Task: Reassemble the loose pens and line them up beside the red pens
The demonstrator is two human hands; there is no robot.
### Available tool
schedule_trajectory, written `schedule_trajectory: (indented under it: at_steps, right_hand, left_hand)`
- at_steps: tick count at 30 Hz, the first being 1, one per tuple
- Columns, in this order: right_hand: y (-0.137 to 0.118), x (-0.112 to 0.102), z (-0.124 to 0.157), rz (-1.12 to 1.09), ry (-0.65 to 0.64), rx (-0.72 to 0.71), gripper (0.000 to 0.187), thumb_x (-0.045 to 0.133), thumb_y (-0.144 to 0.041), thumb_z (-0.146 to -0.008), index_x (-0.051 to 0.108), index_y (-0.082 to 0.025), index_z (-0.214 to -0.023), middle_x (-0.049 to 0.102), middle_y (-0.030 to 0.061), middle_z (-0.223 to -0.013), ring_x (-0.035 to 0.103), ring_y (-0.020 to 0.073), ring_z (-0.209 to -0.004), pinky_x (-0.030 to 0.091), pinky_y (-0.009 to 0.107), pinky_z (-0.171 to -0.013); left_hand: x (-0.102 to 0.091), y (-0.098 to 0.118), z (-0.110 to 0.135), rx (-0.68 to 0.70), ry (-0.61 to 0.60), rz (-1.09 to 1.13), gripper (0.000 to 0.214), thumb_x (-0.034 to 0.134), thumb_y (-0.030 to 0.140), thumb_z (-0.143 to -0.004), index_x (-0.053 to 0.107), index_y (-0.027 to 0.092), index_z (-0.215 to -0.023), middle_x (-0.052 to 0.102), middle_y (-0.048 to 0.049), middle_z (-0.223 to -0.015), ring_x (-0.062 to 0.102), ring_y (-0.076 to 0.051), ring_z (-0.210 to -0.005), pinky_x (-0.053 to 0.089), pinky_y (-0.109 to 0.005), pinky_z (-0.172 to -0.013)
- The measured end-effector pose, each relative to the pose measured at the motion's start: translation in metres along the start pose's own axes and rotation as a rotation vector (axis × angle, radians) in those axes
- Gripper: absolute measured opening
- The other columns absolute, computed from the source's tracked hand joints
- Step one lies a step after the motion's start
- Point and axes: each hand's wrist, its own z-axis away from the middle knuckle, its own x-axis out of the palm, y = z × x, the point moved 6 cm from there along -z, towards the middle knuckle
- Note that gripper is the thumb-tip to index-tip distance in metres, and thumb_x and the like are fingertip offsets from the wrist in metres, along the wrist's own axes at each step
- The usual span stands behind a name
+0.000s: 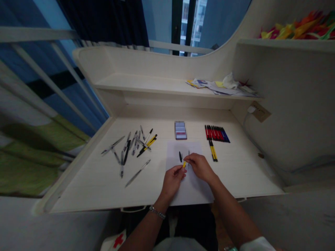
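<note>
- Two bare forearms (146,230) are being stretched forward from the bottom of the view, and a metal bracelet (157,212) is being worn on the left wrist.
- Left hand (171,183) is being kept closed, and a yellow pen part (184,164) is being pinched by its fingers.
- Right hand (200,167) is also being kept closed, and the same yellow piece is being gripped from the other side.
- That piece is being held between both hands, above a white paper sheet (193,191).
- Black pen part (180,156) and a thin dark stick (188,158) are being seen on the sheet, just beyond the hands.
- Many clear pens (128,153) are being left scattered on a pale wooden desk (78,181), to the left of the sheet.
- Row of red, black and blue pens (217,134) is being kept to the right, with two yellow pens (213,150) just below it.
- Small striped stack (180,130), too blurred to name, is being kept behind the sheet.
- Loose papers (222,86) are being kept on a shelf (157,83) above the desk.
</note>
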Motion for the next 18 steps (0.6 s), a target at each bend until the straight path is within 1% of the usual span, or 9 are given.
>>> schedule_trajectory:
  at_steps: [4, 7, 9, 11, 12, 14, 16, 18]
  right_hand:
    - [-0.006, 0.0, 0.002, 0.038, -0.069, -0.058, 0.026, 0.049, -0.014, -0.086, 0.072, -0.023, -0.096, 0.071, 0.0043, -0.095, 0.062, 0.017, -0.092, 0.044, 0.028, -0.086]
    - [-0.005, -0.001, 0.003, -0.046, -0.127, -0.086, 0.032, 0.045, -0.013, -0.086, 0.07, -0.023, -0.104, 0.07, 0.0041, -0.102, 0.062, 0.0158, -0.095, 0.044, 0.028, -0.087]
    - [0.003, -0.001, 0.001, -0.119, -0.132, -0.045, 0.037, 0.042, -0.012, -0.086, 0.067, -0.023, -0.111, 0.07, 0.0032, -0.101, 0.064, 0.0144, -0.088, 0.046, 0.027, -0.084]
    - [0.017, 0.0, -0.004, -0.118, -0.088, 0.046, 0.037, 0.041, -0.015, -0.087, 0.065, -0.022, -0.114, 0.071, 0.003, -0.099, 0.064, 0.0138, -0.081, 0.047, 0.027, -0.08]
    - [0.026, 0.0, -0.007, -0.074, -0.054, 0.107, 0.034, 0.042, -0.017, -0.088, 0.065, -0.022, -0.113, 0.071, 0.0035, -0.099, 0.064, 0.0142, -0.081, 0.046, 0.027, -0.08]
    - [0.044, 0.002, -0.013, 0.087, 0.016, 0.265, 0.028, 0.048, -0.025, -0.088, 0.067, -0.021, -0.107, 0.071, 0.0057, -0.101, 0.064, 0.017, -0.088, 0.045, 0.028, -0.082]
    - [0.058, 0.007, -0.018, 0.256, 0.017, 0.421, 0.026, 0.053, -0.035, -0.086, 0.069, -0.02, -0.099, 0.071, 0.0086, -0.099, 0.063, 0.0211, -0.094, 0.044, 0.03, -0.083]
    - [0.066, 0.015, -0.022, 0.372, -0.027, 0.52, 0.029, 0.056, -0.042, -0.083, 0.069, -0.019, -0.095, 0.07, 0.011, -0.098, 0.063, 0.0243, -0.096, 0.043, 0.032, -0.081]
  left_hand:
    - [0.0, 0.0, 0.001, 0.016, -0.013, -0.008, 0.037, 0.066, 0.044, -0.076, 0.071, 0.014, -0.097, 0.072, -0.0101, -0.087, 0.065, -0.016, -0.069, 0.052, -0.029, -0.067]
    - [0.0, 0.0, 0.001, 0.018, -0.012, 0.019, 0.037, 0.066, 0.044, -0.076, 0.07, 0.014, -0.097, 0.072, -0.01, -0.087, 0.065, -0.016, -0.069, 0.052, -0.028, -0.067]
    - [-0.001, 0.0, 0.002, 0.007, -0.004, 0.044, 0.037, 0.068, 0.043, -0.075, 0.07, 0.013, -0.097, 0.072, -0.0101, -0.087, 0.066, -0.016, -0.069, 0.053, -0.028, -0.067]
    - [-0.001, 0.001, 0.001, -0.004, 0.002, 0.062, 0.038, 0.069, 0.042, -0.074, 0.069, 0.013, -0.098, 0.072, -0.0104, -0.087, 0.066, -0.016, -0.07, 0.053, -0.028, -0.067]
    - [-0.001, 0.001, 0.001, -0.007, 0.006, 0.066, 0.038, 0.069, 0.041, -0.074, 0.069, 0.012, -0.098, 0.072, -0.0106, -0.087, 0.067, -0.017, -0.07, 0.053, -0.028, -0.068]
    - [-0.001, 0.001, 0.002, -0.008, 0.009, 0.075, 0.038, 0.069, 0.04, -0.075, 0.068, 0.012, -0.1, 0.072, -0.011, -0.087, 0.068, -0.017, -0.072, 0.054, -0.029, -0.07]
    - [-0.001, 0.001, 0.002, -0.005, 0.008, 0.084, 0.038, 0.068, 0.04, -0.076, 0.067, 0.012, -0.102, 0.072, -0.0113, -0.087, 0.068, -0.018, -0.075, 0.054, -0.03, -0.072]
    - [-0.001, 0.0, 0.002, -0.001, 0.006, 0.094, 0.037, 0.068, 0.04, -0.077, 0.067, 0.012, -0.102, 0.072, -0.0114, -0.087, 0.068, -0.018, -0.076, 0.054, -0.031, -0.074]
